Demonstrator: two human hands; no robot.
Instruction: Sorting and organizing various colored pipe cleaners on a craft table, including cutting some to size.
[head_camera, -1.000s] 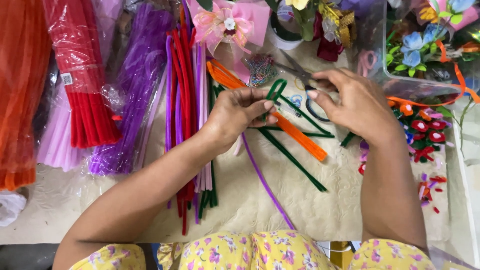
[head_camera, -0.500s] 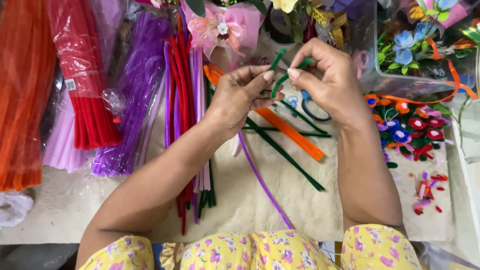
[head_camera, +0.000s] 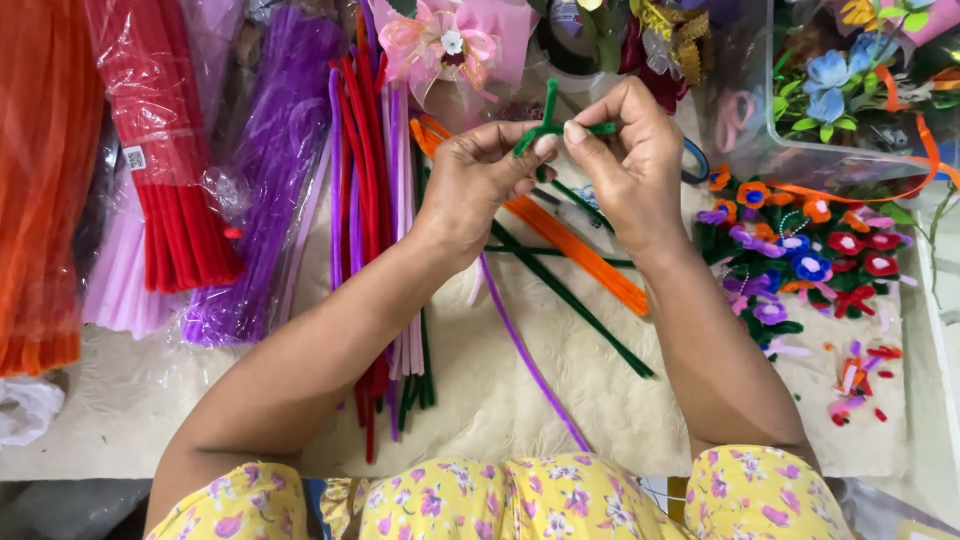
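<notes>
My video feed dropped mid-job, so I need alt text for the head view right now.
Both hands, left hand and right hand, pinch a bent green pipe cleaner above a cream mat. Loose orange, green and purple stems lie beneath; small finished flowers sit to the right.

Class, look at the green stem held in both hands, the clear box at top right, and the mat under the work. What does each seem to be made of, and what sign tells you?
Green stem: likely fuzzy chenille over wire; it holds a bend between the left hand and right hand.
Clear box: probably glossy plastic; the contents show through.
Mat: apparently cream plush fabric with a soft nap.
</notes>
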